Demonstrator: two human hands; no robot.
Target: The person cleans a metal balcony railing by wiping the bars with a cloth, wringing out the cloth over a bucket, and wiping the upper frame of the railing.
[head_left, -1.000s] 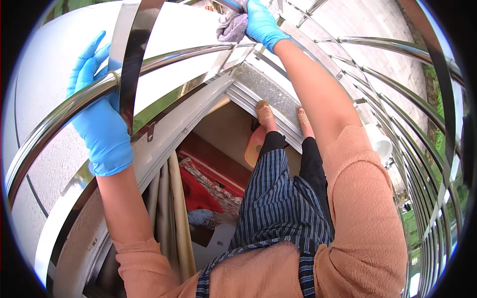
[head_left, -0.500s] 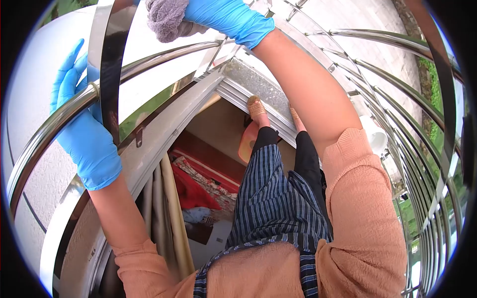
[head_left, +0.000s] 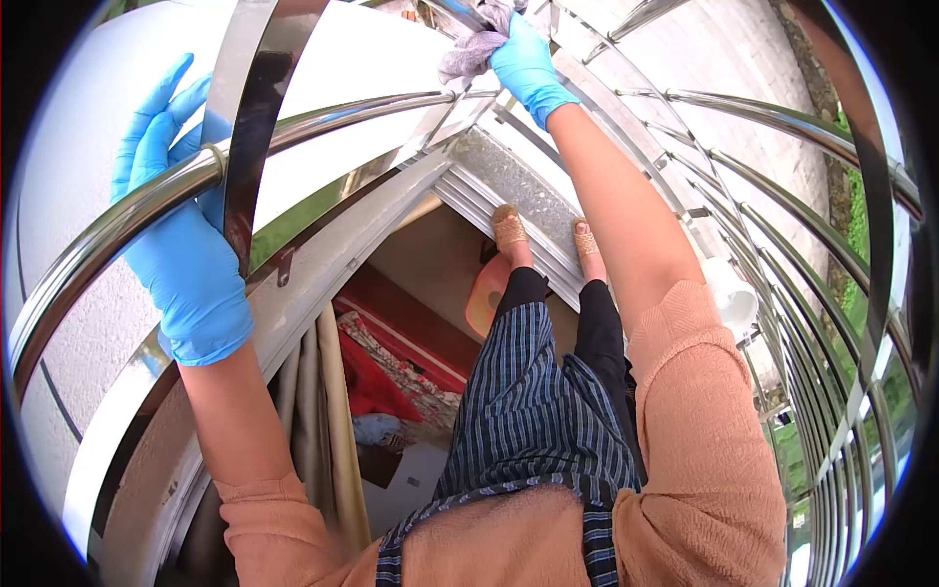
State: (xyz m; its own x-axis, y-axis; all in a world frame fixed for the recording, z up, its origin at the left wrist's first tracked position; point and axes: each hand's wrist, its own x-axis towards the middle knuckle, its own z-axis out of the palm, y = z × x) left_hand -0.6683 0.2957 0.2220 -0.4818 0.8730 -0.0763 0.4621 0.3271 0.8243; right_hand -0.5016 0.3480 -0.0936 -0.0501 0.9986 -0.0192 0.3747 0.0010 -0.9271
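Note:
My left hand (head_left: 186, 230), in a blue glove, is at the round metal rail (head_left: 156, 201) on the left. Its fingers are stretched out and apart beyond the rail, beside a flat metal bar (head_left: 256, 122), and the palm rests against the rail. My right hand (head_left: 526, 67), also gloved in blue, is closed on a grey-purple cloth (head_left: 469, 57) at the top centre. The cloth lies against a metal bar of the cage, partly hidden by my fingers.
I stand on a grey sill (head_left: 504, 171) by an open window frame (head_left: 333, 230). Curved metal bars (head_left: 802, 201) run down the right, with a white container (head_left: 732, 293) beside them. Curtains (head_left: 337, 430) and red fabric (head_left: 377, 386) show inside.
My right hand and the cloth have moved to the right, onto a bar farther off. My left hand stays at the rail; the view has shifted slightly.

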